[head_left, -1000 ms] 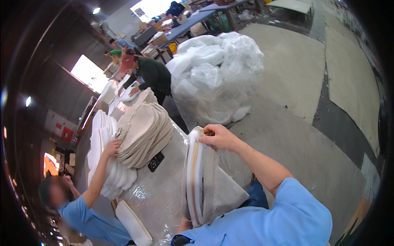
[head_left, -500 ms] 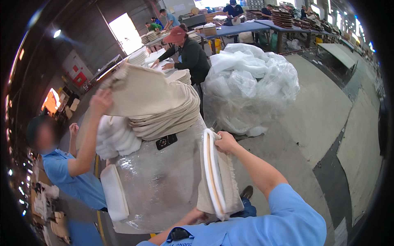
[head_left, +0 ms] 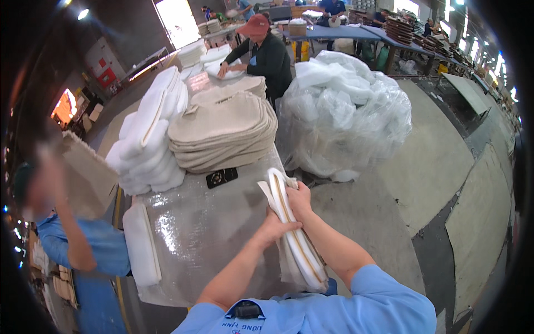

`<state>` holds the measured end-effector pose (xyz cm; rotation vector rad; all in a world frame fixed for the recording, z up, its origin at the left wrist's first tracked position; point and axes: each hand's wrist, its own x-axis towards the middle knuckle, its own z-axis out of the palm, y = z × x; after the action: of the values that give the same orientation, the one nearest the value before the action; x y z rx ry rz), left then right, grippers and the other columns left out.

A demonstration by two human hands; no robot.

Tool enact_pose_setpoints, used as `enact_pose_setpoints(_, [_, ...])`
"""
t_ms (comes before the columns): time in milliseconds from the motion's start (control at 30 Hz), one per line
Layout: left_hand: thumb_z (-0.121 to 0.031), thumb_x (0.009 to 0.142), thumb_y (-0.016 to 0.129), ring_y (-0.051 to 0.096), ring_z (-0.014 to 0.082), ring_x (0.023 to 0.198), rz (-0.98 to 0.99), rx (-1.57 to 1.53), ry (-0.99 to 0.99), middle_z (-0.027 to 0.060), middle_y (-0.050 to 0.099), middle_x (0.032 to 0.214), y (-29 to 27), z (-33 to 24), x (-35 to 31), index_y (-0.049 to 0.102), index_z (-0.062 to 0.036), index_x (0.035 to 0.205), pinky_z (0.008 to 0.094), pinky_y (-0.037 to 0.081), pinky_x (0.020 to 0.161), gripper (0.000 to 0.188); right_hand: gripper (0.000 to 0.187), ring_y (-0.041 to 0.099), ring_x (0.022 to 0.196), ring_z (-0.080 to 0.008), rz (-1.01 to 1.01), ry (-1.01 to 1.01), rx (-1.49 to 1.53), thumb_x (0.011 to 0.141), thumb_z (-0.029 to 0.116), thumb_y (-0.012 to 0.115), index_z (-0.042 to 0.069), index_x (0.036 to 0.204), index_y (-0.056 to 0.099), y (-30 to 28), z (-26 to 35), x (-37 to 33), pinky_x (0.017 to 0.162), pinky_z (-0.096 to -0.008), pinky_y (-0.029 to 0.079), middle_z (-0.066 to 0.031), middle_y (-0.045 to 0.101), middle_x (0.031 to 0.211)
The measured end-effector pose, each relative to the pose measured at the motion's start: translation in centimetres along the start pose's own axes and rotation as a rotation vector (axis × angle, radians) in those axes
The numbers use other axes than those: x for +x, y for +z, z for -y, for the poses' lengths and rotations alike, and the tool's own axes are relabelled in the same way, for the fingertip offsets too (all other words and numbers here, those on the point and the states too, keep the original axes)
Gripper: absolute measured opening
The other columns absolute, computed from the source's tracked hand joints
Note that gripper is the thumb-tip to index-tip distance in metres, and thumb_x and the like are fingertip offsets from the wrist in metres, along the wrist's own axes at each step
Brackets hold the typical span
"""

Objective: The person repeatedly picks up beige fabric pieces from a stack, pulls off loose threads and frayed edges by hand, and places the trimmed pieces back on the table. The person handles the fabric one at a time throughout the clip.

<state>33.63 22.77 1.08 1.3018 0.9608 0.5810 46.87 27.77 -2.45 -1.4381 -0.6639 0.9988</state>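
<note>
Head view: the left hand [head_left: 278,226] clasps the white cushion [head_left: 302,248], thumb across its edge — the right hand [head_left: 300,199] grips beige cloth [head_left: 287,265] beside it, near the table [head_left: 203,228]'s right side. Even pressure should keep cloth and cushion aligned without bunching.

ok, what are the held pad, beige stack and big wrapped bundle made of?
Held pad: white layers look like matte foam or batting, being puffy; tan stripe unclear.
Beige stack: probably matte cloth, given its limp, rounded edges.
Wrapped bundle: likely plastic film outside, being clear, glossy and wrinkled.
</note>
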Motion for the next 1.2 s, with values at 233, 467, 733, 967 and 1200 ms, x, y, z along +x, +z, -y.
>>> enact_pose_setpoints(233, [-0.010,0.075,0.090,0.055,0.0331,0.140,-0.346,-0.016,-0.043,0.0236,0.048,0.154,-1.5,-1.8,-2.0,0.005,-0.0031,0.168,0.0429,0.049,0.115,0.127,0.041,0.070,0.097,-0.0285,0.160,-0.210,-0.336,0.090,0.014,0.074,0.001,0.127,0.061,1.1,1.9,-1.1,0.089,-0.0403,0.055,-0.0156,0.073,0.111])
enact_pose_setpoints(467, [-0.007,0.077,0.078,0.053,0.0374,0.141,-0.499,-0.001,0.212,0.0247,0.052,0.151,-2.5,1.9,-1.8,0.021,-0.0007,0.165,0.0425,0.043,0.118,0.105,0.055,0.065,0.118,-0.0411,0.655,-0.719,-1.189,0.092,0.041,0.076,0.006,0.131,0.062,4.2,11.8,1.2,0.098,-0.0509,0.054,-0.0206,0.068,0.122])
enact_pose_setpoints(733, [-0.012,0.081,0.073,0.052,0.0404,0.142,-0.516,0.223,0.133,0.0278,0.048,0.154,-1.8,2.0,-1.0,0.017,-0.0005,0.167,0.0432,0.040,0.120,0.104,0.044,0.072,0.111,-0.0355,0.956,-0.620,-1.615,0.100,0.048,0.062,0.012,0.120,0.077,7.4,13.1,6.2,0.097,-0.0480,0.056,-0.0154,0.078,0.113])
enact_pose_setpoints(967, [-0.013,0.083,0.069,0.050,0.0430,0.143,-0.523,0.278,0.114,0.0308,0.048,0.154,-0.2,2.5,1.1,0.022,0.0017,0.165,0.0429,0.040,0.121,0.096,0.028,0.075,0.097,-0.0364,1.238,-0.920,-1.715,0.104,0.032,0.057,0.016,0.110,0.079,4.7,12.9,4.4,0.086,-0.0486,0.057,-0.0140,0.078,0.096])
enact_pose_setpoints(1200, [-0.015,0.085,0.069,0.041,0.0479,0.146,-0.372,0.620,0.167,0.0342,0.041,0.156,-4.9,5.9,1.2,0.031,0.0044,0.157,0.0479,0.037,0.123,0.084,0.035,0.072,0.099,-0.0420,1.481,-0.727,-1.123,0.107,0.036,0.057,0.008,0.110,0.077,4.1,14.4,-1.5,0.092,-0.0501,0.055,-0.0174,0.077,0.105])
